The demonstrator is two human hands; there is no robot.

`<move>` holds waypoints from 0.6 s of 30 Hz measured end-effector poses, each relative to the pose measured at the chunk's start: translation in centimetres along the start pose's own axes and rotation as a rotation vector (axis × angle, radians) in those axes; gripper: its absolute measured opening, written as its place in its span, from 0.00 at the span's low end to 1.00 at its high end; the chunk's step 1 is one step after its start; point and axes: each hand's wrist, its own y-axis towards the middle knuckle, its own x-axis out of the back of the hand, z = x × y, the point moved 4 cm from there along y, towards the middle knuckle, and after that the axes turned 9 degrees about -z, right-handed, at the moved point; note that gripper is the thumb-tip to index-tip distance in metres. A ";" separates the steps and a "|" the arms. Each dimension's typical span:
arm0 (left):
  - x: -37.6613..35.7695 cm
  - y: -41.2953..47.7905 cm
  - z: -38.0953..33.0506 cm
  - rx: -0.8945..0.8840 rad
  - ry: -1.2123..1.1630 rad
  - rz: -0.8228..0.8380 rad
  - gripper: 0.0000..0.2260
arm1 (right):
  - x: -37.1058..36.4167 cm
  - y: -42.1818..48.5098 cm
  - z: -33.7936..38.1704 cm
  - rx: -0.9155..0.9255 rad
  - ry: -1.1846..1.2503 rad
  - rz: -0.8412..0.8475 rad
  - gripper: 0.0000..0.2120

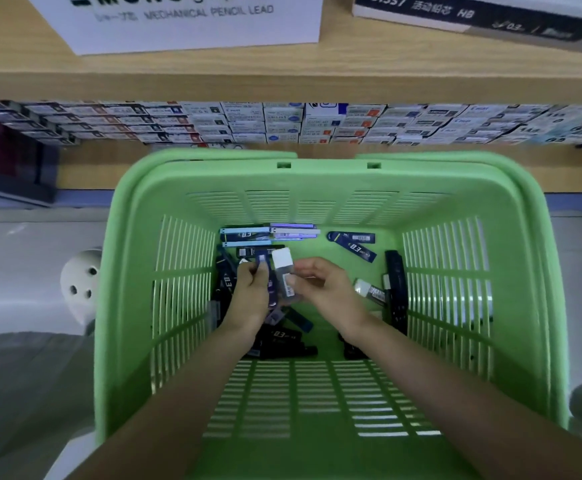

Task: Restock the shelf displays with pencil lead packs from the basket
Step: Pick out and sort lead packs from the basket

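Observation:
Both my hands reach down into a green plastic basket (137, 258). My left hand (252, 295) grips a dark purple lead pack (268, 275), held upright. My right hand (324, 289) pinches a clear lead pack with a white cap (283, 271) right beside it. Several more packs lie loose on the basket floor: light blue ones (246, 236) at the back, dark blue ones (355, 244) at the back right, black ones (396, 285) along the right wall and under my wrists.
A wooden shelf edge (282, 86) runs above the basket, with rows of small boxed lead packs (282, 123) below it. White display boxes (185, 22) stand on top. A white perforated object (79, 285) sits on the floor at the left.

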 end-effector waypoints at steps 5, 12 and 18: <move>0.6 -1.6 -0.6 -0.047 0.079 0.085 0.12 | -1.8 -1.7 0.6 0.134 -0.102 0.026 0.06; 4.1 -2.0 -3.0 -0.157 0.089 -0.092 0.04 | 0.0 0.9 -3.7 0.136 -0.570 0.095 0.20; 5.2 -2.8 -3.9 -0.189 0.133 -0.095 0.04 | -2.8 0.4 -5.9 0.211 -0.799 0.296 0.25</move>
